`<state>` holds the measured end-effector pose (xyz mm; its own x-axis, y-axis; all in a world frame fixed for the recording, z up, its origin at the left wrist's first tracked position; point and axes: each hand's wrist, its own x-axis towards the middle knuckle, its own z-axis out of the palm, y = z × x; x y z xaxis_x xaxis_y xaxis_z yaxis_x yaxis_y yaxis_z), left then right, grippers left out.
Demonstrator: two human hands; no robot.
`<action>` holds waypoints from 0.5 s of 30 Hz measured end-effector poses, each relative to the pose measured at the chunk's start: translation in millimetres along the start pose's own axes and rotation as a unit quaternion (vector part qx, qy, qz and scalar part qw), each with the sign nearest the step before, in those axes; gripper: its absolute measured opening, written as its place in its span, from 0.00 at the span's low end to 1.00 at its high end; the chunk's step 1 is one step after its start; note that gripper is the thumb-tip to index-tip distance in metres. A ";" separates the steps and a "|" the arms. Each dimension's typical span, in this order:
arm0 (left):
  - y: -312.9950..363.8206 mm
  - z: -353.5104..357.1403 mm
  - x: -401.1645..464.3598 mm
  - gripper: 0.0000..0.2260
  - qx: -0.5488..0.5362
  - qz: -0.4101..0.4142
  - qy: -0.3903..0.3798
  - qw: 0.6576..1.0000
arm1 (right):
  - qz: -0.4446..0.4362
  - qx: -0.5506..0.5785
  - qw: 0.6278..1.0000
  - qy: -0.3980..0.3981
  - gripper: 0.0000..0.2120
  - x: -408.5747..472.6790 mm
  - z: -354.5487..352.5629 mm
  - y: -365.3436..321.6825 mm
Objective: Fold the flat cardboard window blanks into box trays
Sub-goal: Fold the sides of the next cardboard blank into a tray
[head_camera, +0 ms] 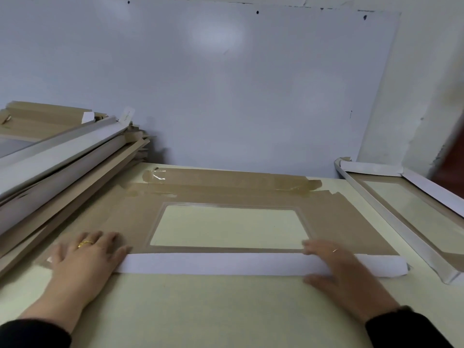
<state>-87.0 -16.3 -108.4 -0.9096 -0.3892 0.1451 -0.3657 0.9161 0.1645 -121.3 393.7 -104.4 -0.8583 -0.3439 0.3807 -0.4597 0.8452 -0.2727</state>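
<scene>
So the blank (251, 197) lies flat in the middle of the table (200, 310), brown side up, its clear window (229, 226) showing the tabletop through it. Its far edge runs close to the wall (226, 84), and its near flap (251, 263) is folded over, white side up, along the front. Open table sits in front of that flap, toward the person — the sides are tighter. On the left a stack (62, 156) of blanks leans in and overlaps the blank's left end; on the right one folded tray (406, 209) sits just beside it at the table edge.

Count: one blank being worked, one tray, one stack — can't count the sheets in it.

Both hands are flat, palms down, fingers straight. The left hand (85, 257) presses the blank at the flap's left end, a ring (84, 244) on one finger. The right hand (341, 264) presses down on the flap near its right end, thumb on the table in front. Neither grips anything.
</scene>
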 end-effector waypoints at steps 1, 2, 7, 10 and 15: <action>3.9 -0.6 -2.5 0.14 -0.034 0.038 0.048 0.998 | 0.002 0.018 0.999 -0.033 0.17 0.7 2.3 -5.4; 9.2 -0.3 -5.4 0.11 -0.065 0.088 0.092 0.990 | 0.009 0.016 0.999 -0.047 0.18 1.5 4.3 -7.6; 56.0 -5.2 -32.1 0.21 -0.072 0.328 0.080 0.939 | -0.103 -0.135 0.985 0.035 0.13 7.0 2.3 -24.1; 81.7 -7.4 -43.6 0.24 -0.003 0.384 0.101 0.918 | -0.172 -0.163 0.957 0.168 0.06 5.4 3.2 -33.0; 117.5 -12.7 -63.9 0.16 0.010 0.378 0.159 0.912 | -0.207 -0.198 0.935 0.210 0.19 4.3 5.2 -58.7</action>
<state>-69.3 114.9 -85.9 -0.8007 0.3494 0.4866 0.3367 0.9343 -0.1168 -99.2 340.4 -91.4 -0.4212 -0.5545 0.7177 -0.5413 0.7887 0.2916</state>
